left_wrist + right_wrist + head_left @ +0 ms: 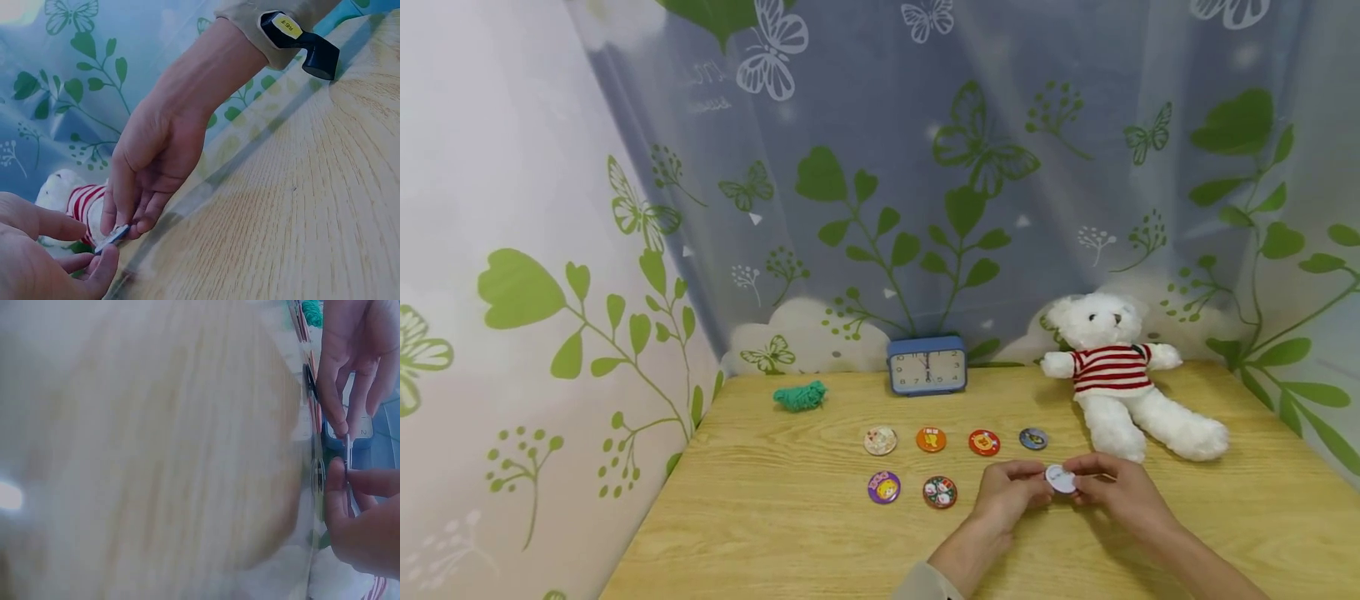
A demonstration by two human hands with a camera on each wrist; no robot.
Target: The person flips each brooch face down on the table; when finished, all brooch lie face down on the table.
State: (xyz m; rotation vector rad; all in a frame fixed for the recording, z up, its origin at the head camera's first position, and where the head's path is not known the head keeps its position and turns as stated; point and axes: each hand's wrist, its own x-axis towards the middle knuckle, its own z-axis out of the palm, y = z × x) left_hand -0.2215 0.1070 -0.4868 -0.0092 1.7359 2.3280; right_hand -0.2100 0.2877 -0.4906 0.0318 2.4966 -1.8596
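A round button badge [1060, 478], its white back up, is pinched between both hands just above the table's right half. My left hand [1011, 493] grips its left edge with thumb and fingers; my right hand [1116, 492] pinches the right edge. The left wrist view shows the badge [114, 237] tilted and edge-on between the fingertips. Its front is hidden. To the left lie a Santa-patterned badge [940, 492] and a purple badge [883, 487]. Behind them a row holds a cream badge [880, 440], an orange one [931, 439], a red one [984, 442] and a blue-grey one [1033, 438].
Beyond the right hand a white teddy bear [1112, 367] in a striped sweater sits against the curtain. A blue alarm clock [928, 367] stands at the table's back, with a green yarn bundle [801, 396] left of it. The wooden table [760, 517] extends left and forward.
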